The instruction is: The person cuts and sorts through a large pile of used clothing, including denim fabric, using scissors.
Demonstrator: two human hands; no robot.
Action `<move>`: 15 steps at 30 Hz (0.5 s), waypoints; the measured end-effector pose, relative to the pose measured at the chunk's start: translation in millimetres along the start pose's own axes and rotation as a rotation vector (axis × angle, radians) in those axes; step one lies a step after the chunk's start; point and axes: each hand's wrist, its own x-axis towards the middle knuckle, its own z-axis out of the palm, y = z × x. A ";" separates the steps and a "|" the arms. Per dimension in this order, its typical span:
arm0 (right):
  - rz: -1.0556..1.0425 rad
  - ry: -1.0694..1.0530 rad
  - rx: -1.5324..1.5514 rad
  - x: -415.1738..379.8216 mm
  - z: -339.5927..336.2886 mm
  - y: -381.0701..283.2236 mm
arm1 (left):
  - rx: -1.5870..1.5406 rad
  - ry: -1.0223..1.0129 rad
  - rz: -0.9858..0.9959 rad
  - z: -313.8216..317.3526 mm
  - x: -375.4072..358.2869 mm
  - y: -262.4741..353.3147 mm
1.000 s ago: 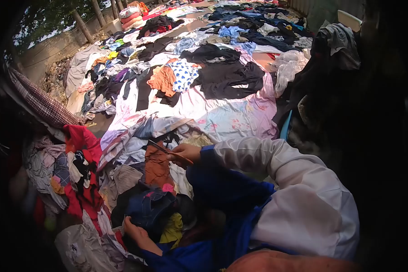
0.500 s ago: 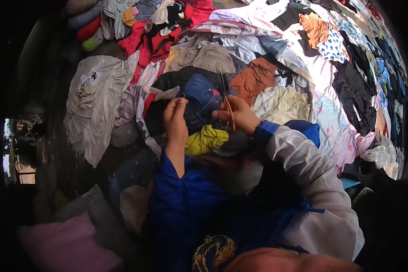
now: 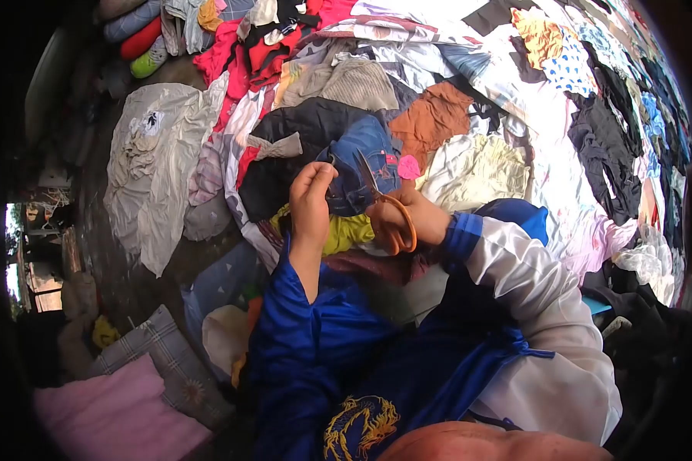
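Note:
A small blue denim garment [image 3: 355,144] lies on the pile before me, a red mark on its right side. My left hand [image 3: 311,206] is closed in a pinch at the garment's left edge. Scissors with orange handles [image 3: 410,230] sit in my right hand [image 3: 429,217], its fingers in the loops. Their blades point up and left across the denim. Just above my right fingers shows a bright pink scrap [image 3: 409,167]. Under the denim are a black cloth [image 3: 284,123] and a yellow-green cloth [image 3: 346,237].
Heaped clothes spread around, with a rust-brown cloth [image 3: 436,119] and a cream garment [image 3: 480,170] to the right. A pale grey garment [image 3: 150,169] lies on the left. Near me at lower left are a pink cloth [image 3: 119,411] and a checked cushion [image 3: 173,369].
My right hand has turned and the scissors have tipped left, their blades lower over the denim. The pink scrap now shows by my right fingers. My left hand has shifted slightly right.

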 end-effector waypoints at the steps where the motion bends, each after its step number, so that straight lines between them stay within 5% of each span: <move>1: -0.027 -0.031 0.006 -1.4 1.9 1.5 | -0.024 0.015 -0.017 2.0 -0.4 -0.3; 11: 0.154 -0.056 0.063 -3.4 0.1 6.9 | -0.412 -0.034 -0.391 -12.8 1.5 -10.0; 15: 0.194 -0.037 0.056 -7.3 -2.3 -2.0 | -0.397 -0.117 -0.377 -21.9 3.6 -23.3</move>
